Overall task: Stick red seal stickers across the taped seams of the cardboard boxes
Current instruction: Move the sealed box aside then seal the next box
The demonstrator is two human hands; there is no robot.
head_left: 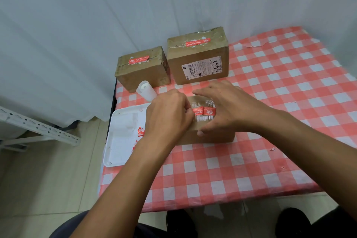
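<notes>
Here, the near cardboard box (208, 133) sits at the table's (289, 102) left edge, red seal sticker (203, 111) on its taped top. Left hand (168, 116) curls at the sticker's end; whether it pinches is hidden. Right hand (229, 106) rests flat, fingers straight. White tray (119, 152), overhanging the edge, holds red scraps (140, 133).
</notes>
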